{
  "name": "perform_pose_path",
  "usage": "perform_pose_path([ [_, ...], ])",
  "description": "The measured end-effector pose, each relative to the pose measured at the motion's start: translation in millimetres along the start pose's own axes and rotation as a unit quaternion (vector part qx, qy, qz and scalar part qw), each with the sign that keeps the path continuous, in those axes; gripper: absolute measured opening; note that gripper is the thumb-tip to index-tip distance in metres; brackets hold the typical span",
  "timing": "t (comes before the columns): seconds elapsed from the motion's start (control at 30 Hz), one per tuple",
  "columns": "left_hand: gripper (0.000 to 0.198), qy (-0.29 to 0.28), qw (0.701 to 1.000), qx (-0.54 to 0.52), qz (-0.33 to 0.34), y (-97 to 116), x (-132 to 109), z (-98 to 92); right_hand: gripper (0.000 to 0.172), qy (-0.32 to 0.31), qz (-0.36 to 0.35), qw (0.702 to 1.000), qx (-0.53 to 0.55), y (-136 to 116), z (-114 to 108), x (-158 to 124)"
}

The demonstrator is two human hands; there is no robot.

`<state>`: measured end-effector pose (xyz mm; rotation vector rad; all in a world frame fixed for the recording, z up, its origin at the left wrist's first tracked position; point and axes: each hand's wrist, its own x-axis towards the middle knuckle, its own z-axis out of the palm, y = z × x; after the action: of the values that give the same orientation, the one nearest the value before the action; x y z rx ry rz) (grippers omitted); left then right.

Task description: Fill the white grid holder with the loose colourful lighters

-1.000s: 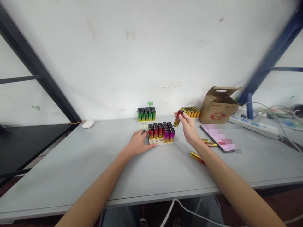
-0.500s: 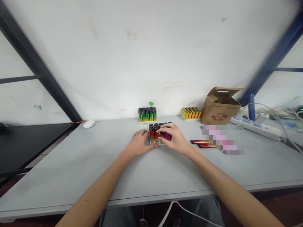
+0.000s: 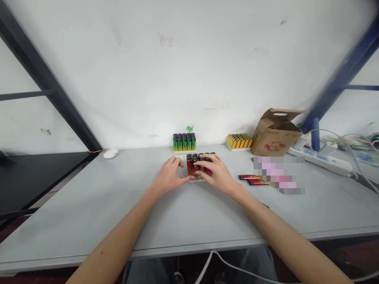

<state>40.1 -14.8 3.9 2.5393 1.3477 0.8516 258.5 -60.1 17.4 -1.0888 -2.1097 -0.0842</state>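
Right hand [image 3: 218, 173]: thumb and fingertips nearly closed, pinching a black-topped red tube [image 3: 194, 170].
Held tube: tilted, at the front of the centre rack [image 3: 199, 181]; its lower end is hard to make out.
Left hand [image 3: 169, 176]: curved, thumb and fingers well apart, holding nothing; its thumb tip is at the rack's front left, contact unclear.
Centre rack: pale, on the grey surface [image 3: 160, 225], with upright dark-topped tubes behind the held one, partly hidden by the right hand.
Right side: two loose tubes [image 3: 259, 183] lying near a blurred pinkish item [image 3: 274, 173].
By the wall: green tubes [image 3: 184, 143], yellow tubes [image 3: 240, 141], then an open cardboard box [image 3: 274, 144].
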Motion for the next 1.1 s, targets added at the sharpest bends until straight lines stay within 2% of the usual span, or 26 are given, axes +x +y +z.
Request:
perform_pose_path([
  [0.2,0.026,-0.002,0.994,-0.044,0.096,11,-1,-2.1,0.024,-0.001,-0.007,1.000,-0.003,0,1,0],
  [0.27,0.023,-0.004,0.992,-0.065,0.106,16,-2,0.0,0.025,-0.005,-0.006,1.000,0.005,-1,1,0],
  [0.47,0.021,-0.021,0.991,-0.102,0.080,17,-2,1.6,0.025,0.016,-0.013,0.999,0.027,7,-13,2],
  [0.57,0.022,-0.034,0.992,-0.103,0.071,14,0,-0.7,0.017,0.031,0.004,0.999,0.019,20,-28,3],
  [0.7,0.024,-0.042,0.992,-0.101,0.065,11,3,-4.9,0.014,-0.020,0.002,0.999,0.033,35,-42,1],
  [0.97,0.026,-0.034,0.988,-0.141,0.049,6,1,-3.5,0.022,-0.066,-0.008,0.997,0.040,35,-45,-1],
  [1.1,0.026,-0.040,0.987,-0.150,0.042,7,3,-4.4,0.020,-0.053,-0.027,0.997,0.043,37,-43,-1],
])
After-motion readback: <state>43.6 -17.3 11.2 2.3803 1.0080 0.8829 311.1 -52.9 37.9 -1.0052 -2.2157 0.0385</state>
